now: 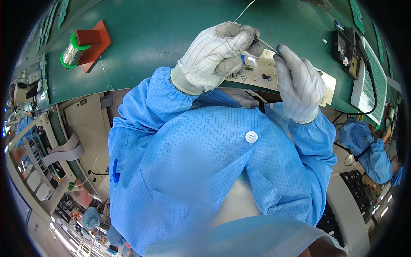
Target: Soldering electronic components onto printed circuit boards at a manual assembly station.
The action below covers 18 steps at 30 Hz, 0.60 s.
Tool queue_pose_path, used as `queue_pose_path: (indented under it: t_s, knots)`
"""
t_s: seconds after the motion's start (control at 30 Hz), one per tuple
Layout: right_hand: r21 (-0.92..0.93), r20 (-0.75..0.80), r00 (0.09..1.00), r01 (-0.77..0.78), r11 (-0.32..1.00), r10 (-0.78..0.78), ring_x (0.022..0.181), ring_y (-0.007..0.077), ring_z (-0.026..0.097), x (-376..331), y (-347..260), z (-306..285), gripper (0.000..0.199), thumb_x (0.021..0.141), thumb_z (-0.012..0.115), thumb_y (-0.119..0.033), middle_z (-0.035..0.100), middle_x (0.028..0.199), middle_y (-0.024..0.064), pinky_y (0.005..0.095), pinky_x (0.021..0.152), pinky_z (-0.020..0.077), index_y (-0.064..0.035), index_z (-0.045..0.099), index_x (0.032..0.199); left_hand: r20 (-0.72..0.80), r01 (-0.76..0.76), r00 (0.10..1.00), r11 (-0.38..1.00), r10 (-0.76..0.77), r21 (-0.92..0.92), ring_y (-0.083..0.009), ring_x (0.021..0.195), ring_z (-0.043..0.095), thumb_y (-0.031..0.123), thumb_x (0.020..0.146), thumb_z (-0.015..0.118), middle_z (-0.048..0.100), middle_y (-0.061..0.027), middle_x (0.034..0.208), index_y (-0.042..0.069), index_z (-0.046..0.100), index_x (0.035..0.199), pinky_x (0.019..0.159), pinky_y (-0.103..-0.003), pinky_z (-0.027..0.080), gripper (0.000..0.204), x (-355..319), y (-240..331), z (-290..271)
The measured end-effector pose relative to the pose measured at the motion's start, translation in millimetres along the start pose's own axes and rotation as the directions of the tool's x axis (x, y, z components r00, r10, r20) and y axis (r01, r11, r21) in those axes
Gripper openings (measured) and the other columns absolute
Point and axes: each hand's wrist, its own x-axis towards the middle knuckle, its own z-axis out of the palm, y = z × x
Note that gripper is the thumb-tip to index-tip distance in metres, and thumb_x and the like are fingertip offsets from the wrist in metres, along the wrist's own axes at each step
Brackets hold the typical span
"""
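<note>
Both hands wear striped white work gloves with grey, soiled fingertips, and they are raised above the near edge of the green bench. My left hand (212,55) is closed, fingers pinched around a thin pale wire (245,10) whose free end sticks up past the knuckles. Between the two hands runs a slim, light-coloured length (267,45), apparently of the same wire. My right hand (302,83) has its fingertips pressed together at the other end of that length. Below them lies a cream circuit board (256,73) with small parts on it, partly covered by both hands.
A spool of solder wire (73,55) sits on a red-brown stand (100,47) at the left, its strand trailing to the bench edge. To the right are a black tray (343,49) and a white-framed green panel (371,81) with a black cable. Another person in blue (366,147) is at far right.
</note>
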Motion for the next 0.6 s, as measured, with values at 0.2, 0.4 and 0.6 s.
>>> queue_pose_path:
  t_s: [0.2,0.4,0.6]
  knots:
    - [-0.15,0.018,0.994,-0.102,0.983,0.106,0.076,0.0228,0.069,9,9,-9,0.022,0.089,0.076,-0.012,0.074,0.092,0.0072,0.0339,0.071,0.0567,-0.0071,0.073,0.11,-0.003,-0.038,0.999,0.999,0.038,-0.014,-0.0003,0.046,0.036,0.033,0.108,0.055,0.067,-0.0075,0.093,0.005,0.058,0.124,0.048,-0.019,0.031,0.034,-2,-3,6]
    - [0.086,0.06,0.996,-0.064,0.994,0.059,0.077,0.0213,0.07,6,-1,-12,0.028,0.087,0.077,-0.011,0.075,0.103,0.0058,0.033,0.067,0.0564,-0.006,0.072,0.114,-0.046,-0.019,0.999,0.993,0.013,-0.116,-0.0003,0.047,0.035,0.034,0.107,0.056,0.067,-0.005,0.088,0.004,0.058,0.124,0.048,-0.019,0.029,0.034,0,-2,5]
    - [0.084,0.061,0.997,-0.051,0.995,0.046,0.076,0.0217,0.069,5,-1,-8,0.029,0.086,0.078,-0.011,0.076,0.104,0.006,0.0332,0.068,0.0567,-0.0066,0.072,0.114,-0.052,-0.013,0.999,0.995,0.008,-0.101,-0.0018,0.047,0.035,0.035,0.107,0.056,0.056,0.0016,0.068,0.004,0.058,0.123,0.048,-0.021,0.029,0.035,-3,0,7]
